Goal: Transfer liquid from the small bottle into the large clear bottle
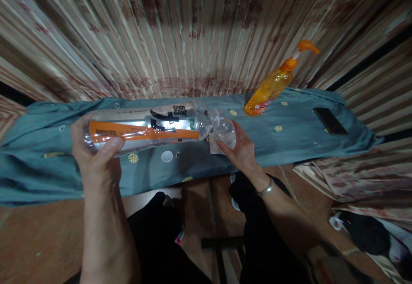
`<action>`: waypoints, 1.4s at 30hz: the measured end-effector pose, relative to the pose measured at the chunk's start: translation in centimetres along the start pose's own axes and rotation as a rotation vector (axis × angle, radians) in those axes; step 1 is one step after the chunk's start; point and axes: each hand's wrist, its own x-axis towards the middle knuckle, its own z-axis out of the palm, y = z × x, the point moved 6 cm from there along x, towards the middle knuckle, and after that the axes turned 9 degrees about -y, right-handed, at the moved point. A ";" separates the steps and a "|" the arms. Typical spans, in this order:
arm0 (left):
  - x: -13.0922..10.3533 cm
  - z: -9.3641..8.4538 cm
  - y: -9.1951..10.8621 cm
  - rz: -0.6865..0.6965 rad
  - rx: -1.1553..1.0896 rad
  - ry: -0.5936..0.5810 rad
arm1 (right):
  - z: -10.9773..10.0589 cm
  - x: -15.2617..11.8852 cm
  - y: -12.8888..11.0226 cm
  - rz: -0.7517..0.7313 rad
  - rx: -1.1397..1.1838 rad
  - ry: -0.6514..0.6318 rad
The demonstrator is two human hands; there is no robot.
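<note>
A large clear plastic bottle (144,125) with an orange and silver label lies sideways in the air over the cloth. My left hand (99,142) is wrapped round its base, thumb on the label. At its neck, on the right, is a small clear cup (227,131), held in my right hand (241,146) between thumb and fingers. The bottle's mouth points into the cup's opening. A pale, paper-like piece (215,145) shows just below the cup, by my right thumb. Whether liquid is flowing cannot be made out.
An orange pump bottle (270,87) stands on the teal cloth (193,168) at the back right. A dark phone (330,120) lies at the right end. A white disc (167,156) rests near the front. Striped curtains (199,39) hang behind; a dark stool (222,243) is below.
</note>
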 end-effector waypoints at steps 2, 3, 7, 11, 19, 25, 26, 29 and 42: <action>0.0 0.0 0.0 -0.002 -0.001 0.011 | 0.0 0.0 0.0 -0.006 -0.001 0.009; 0.0 0.1 0.0 -0.003 0.001 0.013 | 0.0 0.0 0.1 -0.007 -0.002 0.010; 0.0 0.3 0.1 -0.004 0.028 0.001 | 0.1 0.0 0.3 0.013 0.010 0.005; -0.1 0.3 0.1 0.008 0.065 -0.034 | 0.2 0.2 0.3 0.039 0.018 -0.004; 0.0 0.2 -0.1 0.056 0.092 -0.034 | 0.0 0.4 -0.1 0.027 0.034 0.008; -0.1 0.4 0.3 0.075 0.084 -0.057 | 0.3 0.4 -0.1 0.043 0.049 -0.001; -0.1 0.4 0.3 0.073 0.074 -0.060 | 0.3 0.4 -0.2 0.042 0.049 0.000; -0.1 0.4 0.4 0.075 0.095 -0.065 | 0.4 0.4 -0.2 0.038 0.049 -0.011; 0.0 0.2 0.3 0.062 0.088 -0.032 | 0.6 0.3 -0.1 0.017 0.037 0.014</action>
